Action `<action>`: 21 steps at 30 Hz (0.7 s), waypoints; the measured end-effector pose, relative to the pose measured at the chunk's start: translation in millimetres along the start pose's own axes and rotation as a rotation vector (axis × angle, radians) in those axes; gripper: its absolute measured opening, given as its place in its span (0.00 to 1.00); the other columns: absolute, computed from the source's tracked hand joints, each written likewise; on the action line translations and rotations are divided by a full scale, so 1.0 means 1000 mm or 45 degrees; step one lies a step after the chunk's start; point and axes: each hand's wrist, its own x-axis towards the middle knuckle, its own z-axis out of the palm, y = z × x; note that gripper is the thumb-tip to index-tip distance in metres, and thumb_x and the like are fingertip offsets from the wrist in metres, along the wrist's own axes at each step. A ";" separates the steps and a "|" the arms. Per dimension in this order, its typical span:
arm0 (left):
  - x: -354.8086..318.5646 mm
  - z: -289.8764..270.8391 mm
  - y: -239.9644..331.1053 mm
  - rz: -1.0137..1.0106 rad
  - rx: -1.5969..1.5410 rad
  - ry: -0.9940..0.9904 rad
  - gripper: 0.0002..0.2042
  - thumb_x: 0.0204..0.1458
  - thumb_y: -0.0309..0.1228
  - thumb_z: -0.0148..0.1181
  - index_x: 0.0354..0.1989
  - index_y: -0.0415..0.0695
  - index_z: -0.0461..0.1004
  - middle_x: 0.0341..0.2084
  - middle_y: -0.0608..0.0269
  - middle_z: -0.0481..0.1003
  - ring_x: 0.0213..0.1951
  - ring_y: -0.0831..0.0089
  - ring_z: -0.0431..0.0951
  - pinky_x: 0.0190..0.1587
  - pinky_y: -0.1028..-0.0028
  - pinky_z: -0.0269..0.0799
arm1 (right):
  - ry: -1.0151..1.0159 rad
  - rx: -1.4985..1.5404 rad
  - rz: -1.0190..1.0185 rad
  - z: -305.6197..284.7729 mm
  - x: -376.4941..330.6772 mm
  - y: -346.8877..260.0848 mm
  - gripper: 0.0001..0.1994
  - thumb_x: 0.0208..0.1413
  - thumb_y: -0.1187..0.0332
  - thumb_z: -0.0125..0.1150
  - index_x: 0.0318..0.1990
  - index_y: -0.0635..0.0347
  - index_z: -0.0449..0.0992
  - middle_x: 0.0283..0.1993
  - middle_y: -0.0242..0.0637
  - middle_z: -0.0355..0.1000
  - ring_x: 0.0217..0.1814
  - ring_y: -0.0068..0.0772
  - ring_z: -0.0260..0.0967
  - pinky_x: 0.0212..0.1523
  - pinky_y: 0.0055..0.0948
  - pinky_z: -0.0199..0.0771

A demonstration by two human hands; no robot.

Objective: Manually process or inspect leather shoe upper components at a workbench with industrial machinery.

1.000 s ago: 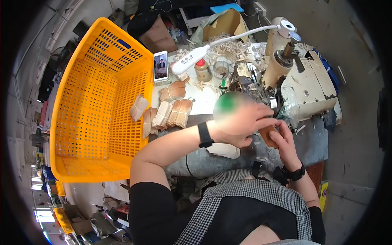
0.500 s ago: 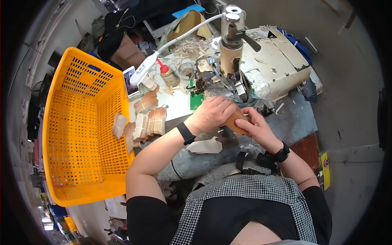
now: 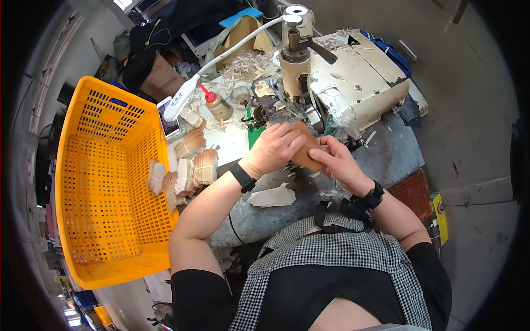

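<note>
1. the left hand (image 3: pixel 276 148) is curled closed over the top edge of a flat brown leather piece (image 3: pixel 305 154), fingers folded down onto it.
2. the right hand (image 3: pixel 334 161) grips the same leather piece from the other side, fingers pinched against its lower right edge.
3. the leather piece is held between both hands just above the grey tabletop (image 3: pixel 381 160), right in front of the old cream sewing machine (image 3: pixel 353 83).
4. each wrist wears a black band; the forearms come up from the lower edge over a checked apron.
5. a pale offcut (image 3: pixel 271 197) lies on the tabletop below the left forearm, with small scraps scattered near the hands.
6. left of the hands sit bundles of tan cut pieces (image 3: pixel 197 165), tied in stacks, some resting against the rim of the orange plastic basket (image 3: pixel 94 220).
7. one pale bundle (image 3: pixel 156 176) lies inside the basket, by its right wall.
8. a white gooseneck lamp (image 3: pixel 182 99) arches over a small bottle with a red cap (image 3: pixel 214 106) and a glass jar (image 3: pixel 240 96).
9. a phone (image 3: pixel 168 118) lies by the basket's corner.
</note>
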 end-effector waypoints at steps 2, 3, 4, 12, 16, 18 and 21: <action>0.004 0.002 0.000 -0.010 0.016 -0.009 0.15 0.38 0.28 0.59 0.38 0.42 0.72 0.36 0.62 0.76 0.40 0.66 0.76 0.41 0.70 0.74 | 0.053 0.003 -0.008 -0.002 0.003 0.001 0.19 0.56 0.60 0.64 0.48 0.61 0.67 0.28 0.27 0.69 0.22 0.12 0.60 0.20 0.15 0.57; 0.007 0.002 0.000 -0.006 0.021 0.002 0.14 0.39 0.28 0.58 0.37 0.43 0.71 0.35 0.62 0.75 0.40 0.66 0.75 0.41 0.70 0.73 | 0.064 0.008 -0.021 -0.003 0.003 0.001 0.19 0.56 0.60 0.64 0.48 0.61 0.67 0.27 0.26 0.68 0.21 0.12 0.59 0.20 0.15 0.56; 0.010 0.003 0.000 -0.002 0.025 0.013 0.13 0.40 0.29 0.57 0.36 0.43 0.71 0.35 0.63 0.74 0.40 0.66 0.74 0.41 0.70 0.73 | 0.078 0.013 -0.033 -0.005 0.003 0.001 0.19 0.55 0.59 0.64 0.47 0.61 0.67 0.27 0.26 0.68 0.21 0.11 0.59 0.20 0.15 0.56; 0.014 -0.001 0.003 0.038 -0.107 -0.055 0.15 0.38 0.25 0.59 0.39 0.41 0.71 0.35 0.62 0.74 0.40 0.63 0.75 0.43 0.68 0.74 | 0.093 -0.041 -0.002 -0.008 -0.004 0.004 0.19 0.54 0.59 0.65 0.45 0.62 0.69 0.26 0.26 0.67 0.19 0.12 0.58 0.18 0.15 0.57; 0.011 0.003 0.000 0.007 -0.026 -0.098 0.20 0.32 0.24 0.62 0.40 0.41 0.71 0.37 0.60 0.74 0.42 0.61 0.74 0.44 0.67 0.74 | 0.074 0.031 -0.046 -0.008 -0.002 0.001 0.19 0.54 0.59 0.66 0.43 0.63 0.69 0.27 0.27 0.68 0.20 0.13 0.60 0.19 0.15 0.60; 0.013 0.001 0.001 -0.004 -0.067 -0.102 0.21 0.30 0.23 0.63 0.39 0.41 0.70 0.37 0.60 0.73 0.43 0.61 0.74 0.44 0.67 0.74 | 0.069 0.033 -0.050 -0.009 -0.001 0.001 0.19 0.54 0.59 0.67 0.43 0.64 0.69 0.28 0.28 0.69 0.20 0.13 0.61 0.19 0.16 0.61; 0.016 -0.004 0.004 0.007 -0.176 -0.115 0.21 0.29 0.23 0.63 0.38 0.41 0.71 0.37 0.60 0.73 0.43 0.61 0.74 0.43 0.67 0.74 | 0.074 0.005 -0.033 -0.012 -0.003 0.004 0.18 0.54 0.61 0.66 0.44 0.63 0.69 0.29 0.28 0.70 0.22 0.14 0.62 0.19 0.16 0.63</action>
